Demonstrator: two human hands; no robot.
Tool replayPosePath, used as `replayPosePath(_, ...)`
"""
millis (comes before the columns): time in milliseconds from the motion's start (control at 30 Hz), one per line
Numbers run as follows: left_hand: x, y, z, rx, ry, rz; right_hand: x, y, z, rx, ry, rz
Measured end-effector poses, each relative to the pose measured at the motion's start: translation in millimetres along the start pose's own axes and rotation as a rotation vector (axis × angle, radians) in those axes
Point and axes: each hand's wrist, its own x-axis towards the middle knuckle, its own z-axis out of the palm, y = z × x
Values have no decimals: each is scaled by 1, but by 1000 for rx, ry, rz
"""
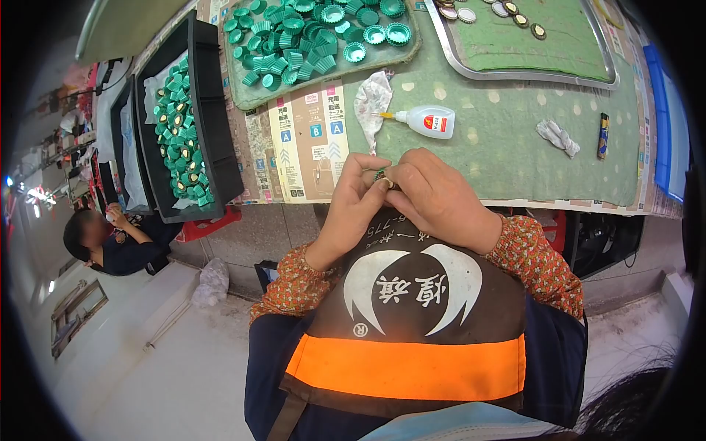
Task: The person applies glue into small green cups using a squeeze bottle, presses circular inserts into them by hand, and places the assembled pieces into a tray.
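My left hand (357,195) and my right hand (434,191) meet at the table's front edge, above my apron. Between their fingertips is a small green fluted cup (379,175), mostly covered by the fingers. A pale rim shows beside it, too small to make out. Both hands are closed, thumbs and forefingers pinching at the cup. Just beyond them lies a squeeze bottle of glue (432,122) with a yellow nozzle, its tip resting on a stained cloth (372,99).
A tray (254,95) of green fluted cups stands at the back, and a metal-rimmed tray (529,75) holds round discs. At left, a black crate (211,95) contains green pieces with gold centres. Crumpled tissue (557,137) and a small tube (603,136) lie right. Another person (121,239) sits far left.
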Motion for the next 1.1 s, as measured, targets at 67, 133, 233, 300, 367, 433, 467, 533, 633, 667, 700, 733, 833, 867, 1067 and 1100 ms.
replayPosePath(67,3,-2,2,-23,8,16,-2,3,1,64,4,32)
replayPosePath(133,5,-4,4,-30,22,43,-3,3,2,179,17,124)
replayPosePath(233,3,-4,7,-18,55,89,-4,0,1,378,37,328)
replayPosePath(300,1,2,12,-7,81,99,-3,-1,-1,445,39,434)
replayPosePath(367,1,1,13,-28,58,99,-4,2,1,543,-27,529)
replayPosePath(433,1,-1,12,-17,30,102,-5,4,3,624,-49,608)
replayPosePath(467,1,-3,10,6,15,104,-4,4,5,656,-39,638)
replayPosePath(533,0,-4,10,25,8,105,-4,6,7,703,-31,672)
replayPosePath(633,-2,-3,14,5,14,97,-6,9,11,746,-30,681)
replayPosePath(667,-3,-4,13,-9,6,88,-7,9,14,763,-26,686)
replayPosePath(700,-3,-5,13,-23,-3,79,-8,9,17,780,-23,691)
replayPosePath(733,-2,-7,14,-11,14,102,-8,9,18,744,-21,688)
replayPosePath(833,-1,-14,18,8,52,161,-8,10,21,657,-7,672)
replayPosePath(867,-1,-15,19,0,58,176,-8,9,22,643,1,663)
replayPosePath(1067,2,-9,17,-17,103,98,-5,9,25,756,47,733)
replayPosePath(1100,2,-5,15,-28,107,48,-4,8,25,825,48,762)
